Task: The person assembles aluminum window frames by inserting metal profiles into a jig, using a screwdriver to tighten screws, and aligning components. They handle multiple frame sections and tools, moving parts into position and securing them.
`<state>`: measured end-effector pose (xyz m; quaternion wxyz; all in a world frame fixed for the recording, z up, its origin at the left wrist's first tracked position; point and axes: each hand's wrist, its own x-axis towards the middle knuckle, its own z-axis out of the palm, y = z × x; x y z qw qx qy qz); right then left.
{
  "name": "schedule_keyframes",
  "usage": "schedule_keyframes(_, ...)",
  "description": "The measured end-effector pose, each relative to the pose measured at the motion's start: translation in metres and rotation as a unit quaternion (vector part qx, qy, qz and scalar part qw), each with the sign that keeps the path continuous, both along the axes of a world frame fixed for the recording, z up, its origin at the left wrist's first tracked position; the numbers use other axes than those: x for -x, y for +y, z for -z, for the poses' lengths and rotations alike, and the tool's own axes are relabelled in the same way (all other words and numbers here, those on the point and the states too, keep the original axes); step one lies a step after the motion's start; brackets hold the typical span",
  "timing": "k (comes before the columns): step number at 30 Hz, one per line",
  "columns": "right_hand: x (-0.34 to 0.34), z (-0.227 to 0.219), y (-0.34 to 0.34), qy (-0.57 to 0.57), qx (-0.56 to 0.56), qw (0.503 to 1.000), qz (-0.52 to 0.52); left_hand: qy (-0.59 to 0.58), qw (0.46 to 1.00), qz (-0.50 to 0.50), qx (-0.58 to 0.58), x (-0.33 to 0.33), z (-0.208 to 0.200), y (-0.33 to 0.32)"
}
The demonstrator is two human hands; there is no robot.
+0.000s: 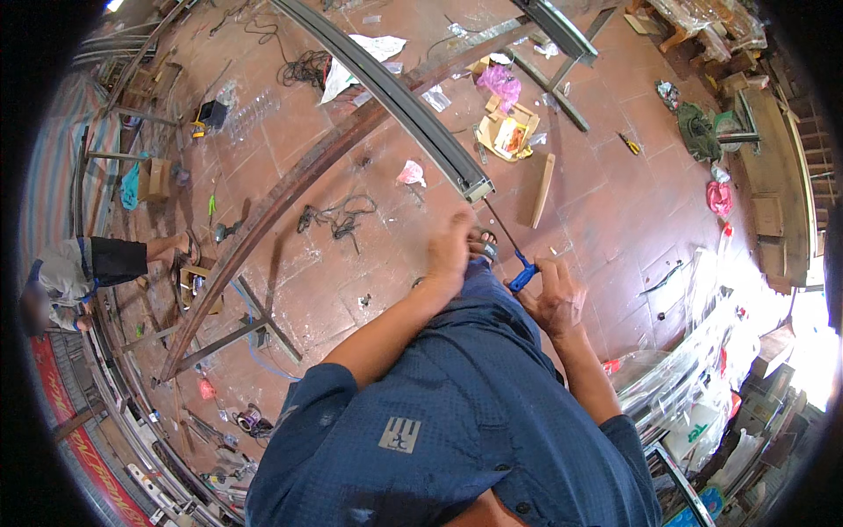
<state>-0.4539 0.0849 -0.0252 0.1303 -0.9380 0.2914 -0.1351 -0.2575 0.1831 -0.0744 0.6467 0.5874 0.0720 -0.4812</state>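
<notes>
My right hand (562,297) is closed around the blue handle of a screwdriver (522,274). The long thin shaft slants up and left to the near end of a long dark grey metal profile (417,123). Its tip is at or close to the light end face (479,189); I cannot tell whether it sits in a screw. Just below that end, to the left of the shaft, is my left hand (450,253). Motion blurs its fingers, so its grip and anything in it are unclear.
A rusty brown beam (299,180) crosses beneath the profile. A wooden strip (543,191) and an open cardboard box (509,132) lie on the tiles ahead. Cables (341,218) spread at left. Another person (79,268) bends at far left. Plastic-wrapped pieces (685,351) lie at right.
</notes>
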Motion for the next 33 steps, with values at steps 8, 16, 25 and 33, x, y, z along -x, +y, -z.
schedule_keyframes(8,-0.006,-0.010,0.004,0.010,-0.024,1.000,-0.006,-0.136,0.990,0.004,-0.041,-0.125,0.007,-0.047)
schedule_keyframes(16,-0.018,0.015,-0.003,-0.216,-0.636,0.676,0.303,-0.173,0.984,0.023,-0.040,-0.125,0.017,-0.057)
schedule_keyframes(25,-0.016,0.015,-0.007,-0.189,-0.870,0.364,0.271,-0.212,0.977,-0.008,-0.011,-0.127,0.041,-0.057)
schedule_keyframes(33,0.044,0.033,-0.027,-0.345,-0.802,0.336,0.354,-0.203,0.979,-0.028,0.002,-0.126,0.046,-0.065)
